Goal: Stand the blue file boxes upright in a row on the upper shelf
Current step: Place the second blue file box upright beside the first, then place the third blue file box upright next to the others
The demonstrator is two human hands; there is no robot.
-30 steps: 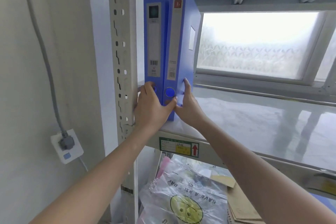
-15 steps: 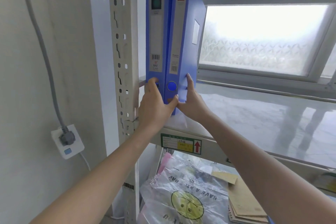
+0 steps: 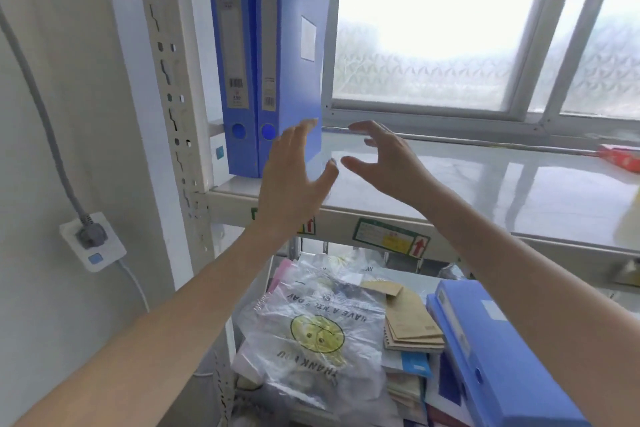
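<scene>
Item: two blue file boxes on the upper shelf (image 3: pixel 450 184), logged with the shelf's slotted post (image 3: pixel 166 62) as landmark.

First blue file box (image 3: pixel 230 66): upright, just beside the post on its window side, spine facing us.

Second blue file box (image 3: pixel 291 55): upright, touching the first on the side away from the post, spine facing us, base on the shelf.

Left hand (image 3: pixel 294 180): half a second ago we had it cupped round the foot of the two spines; it has now come off and hangs in front of the second box's lower corner, grip apart, fingers spread, holding nothing.

Right hand (image 3: pixel 384 163): a moment ago pressed flat on the second box's side; now drawn clear, further from the post, over bare shelf, grip apart, fingers curled loosely, holding nothing.

Third blue file box (image 3: pixel 491 360): lying flat on the lower shelf, well away from the post and below the others, beside a stack of brown notebooks (image 3: pixel 412 322) and a clear smiley bag (image 3: pixel 311 333).

Assessment: we judge the release to mean the pair stand unaided and this placement is done. The row is begun at the post end; the flat box below looks like the next candidate to bring up.
</scene>
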